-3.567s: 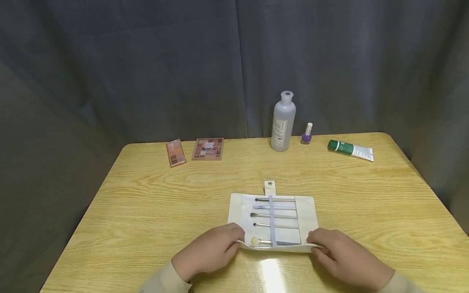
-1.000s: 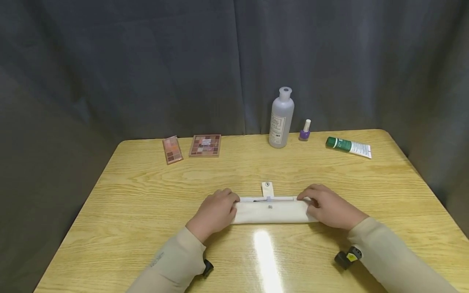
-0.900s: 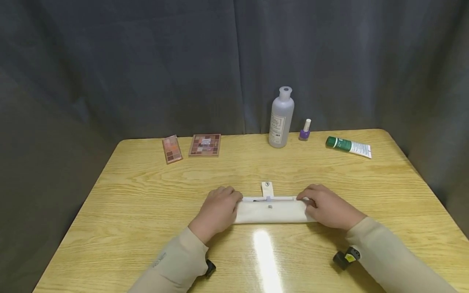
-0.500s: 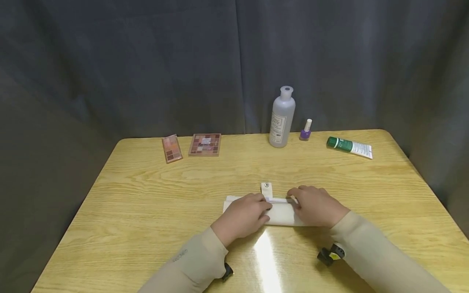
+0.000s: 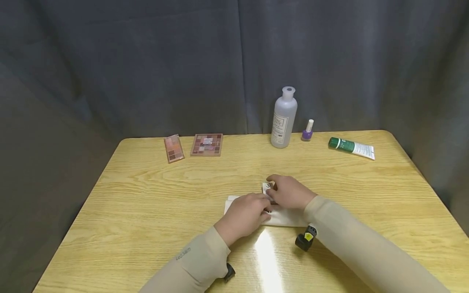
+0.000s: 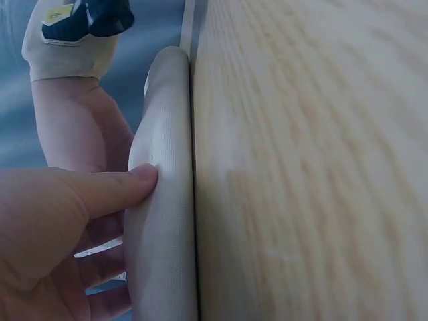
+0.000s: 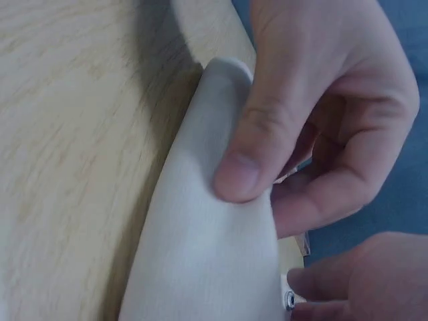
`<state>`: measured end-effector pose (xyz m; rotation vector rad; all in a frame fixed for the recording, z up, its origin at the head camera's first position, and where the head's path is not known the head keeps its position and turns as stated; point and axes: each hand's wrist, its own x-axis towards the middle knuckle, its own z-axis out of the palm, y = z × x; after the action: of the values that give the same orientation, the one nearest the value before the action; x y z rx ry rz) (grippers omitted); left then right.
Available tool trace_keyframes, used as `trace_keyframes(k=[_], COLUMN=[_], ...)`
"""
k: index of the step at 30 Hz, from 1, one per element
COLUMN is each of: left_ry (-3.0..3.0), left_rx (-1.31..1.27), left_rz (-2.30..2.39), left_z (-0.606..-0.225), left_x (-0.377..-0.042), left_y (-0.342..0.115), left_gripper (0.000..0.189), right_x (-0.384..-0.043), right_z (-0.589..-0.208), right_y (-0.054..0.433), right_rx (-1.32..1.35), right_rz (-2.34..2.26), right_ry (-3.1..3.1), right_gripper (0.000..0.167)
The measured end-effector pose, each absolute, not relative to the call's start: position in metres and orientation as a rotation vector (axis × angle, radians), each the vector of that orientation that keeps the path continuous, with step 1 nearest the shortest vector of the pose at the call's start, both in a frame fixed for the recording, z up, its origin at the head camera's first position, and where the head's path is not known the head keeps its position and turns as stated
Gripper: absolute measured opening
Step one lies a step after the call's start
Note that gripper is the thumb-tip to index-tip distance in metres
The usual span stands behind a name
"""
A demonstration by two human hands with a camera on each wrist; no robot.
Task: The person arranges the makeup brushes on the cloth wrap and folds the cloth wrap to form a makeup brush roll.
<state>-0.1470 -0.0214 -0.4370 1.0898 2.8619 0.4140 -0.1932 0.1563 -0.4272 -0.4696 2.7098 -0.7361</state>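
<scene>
A cream fabric makeup brush roll (image 5: 286, 217) lies folded in front of me; its brushes are hidden inside. My left hand (image 5: 245, 213) holds it near the middle, thumb (image 6: 144, 177) against the front side and fingers over the top, partly covering a metal snap. From the back edge sticks out a short strap (image 5: 264, 187) with a snap at its end. My right hand (image 5: 291, 193) reaches over the roll to this strap, thumb and forefinger apart on either side of the snap. The right wrist view shows that thumb (image 7: 241, 174) overlapping the cream fabric.
At the back left lie two eyeshadow palettes, a narrow one (image 5: 174, 149) and a squarer one (image 5: 207, 145). Further right stand a clear bottle (image 5: 283, 118) and a purple nail polish bottle (image 5: 307, 132). A green-and-white tube (image 5: 351, 148) lies at the back right.
The roll lay open with brushes showing; its front edge is now folded up. My left hand has moved right to the roll's middle. My right hand has left the right end for the strap.
</scene>
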Motion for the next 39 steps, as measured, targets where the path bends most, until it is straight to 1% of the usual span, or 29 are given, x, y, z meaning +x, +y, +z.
trace_keyframes(k=[3,7,8,12,14,19,29,34,39], left_ry=[2.853,2.883,2.896,2.948,2.968,3.035,3.091,3.097,3.117], left_rx=[1.071,1.055,1.05,1.037,1.034,1.0,1.017,1.011,1.011], left_rz=[0.435,0.46,0.468,0.492,0.494,0.449,0.261,0.27,0.283], left_z=[-0.436,-0.437,-0.437,-0.436,-0.436,-0.434,-0.424,-0.423,-0.425], left_x=[-0.147,-0.146,-0.146,-0.143,-0.142,-0.141,-0.136,-0.137,-0.136], left_y=[-0.022,-0.023,-0.024,-0.024,-0.024,-0.024,-0.016,-0.016,-0.017], left_gripper=[0.013,0.014,0.014,0.013,0.011,0.011,0.016,0.014,0.019], right_x=[-0.192,-0.183,-0.18,-0.168,-0.163,-0.154,-0.146,-0.143,-0.141], right_z=[-0.428,-0.428,-0.428,-0.43,-0.432,-0.434,-0.436,-0.436,-0.437], right_y=[0.157,0.158,0.159,0.161,0.162,0.164,0.168,0.168,0.168], right_rx=[-0.457,-0.529,-0.563,-0.691,-0.726,-0.728,-0.746,-0.784,-0.845], right_rz=[-0.819,-0.977,-1.003,-1.022,-1.027,-1.085,-1.128,-1.128,-1.114], right_ry=[2.734,2.695,2.681,2.685,2.697,2.686,2.679,2.703,2.754], right_gripper=[0.027,0.005,0.005,0.013,0.012,0.007,0.009,0.007,0.005])
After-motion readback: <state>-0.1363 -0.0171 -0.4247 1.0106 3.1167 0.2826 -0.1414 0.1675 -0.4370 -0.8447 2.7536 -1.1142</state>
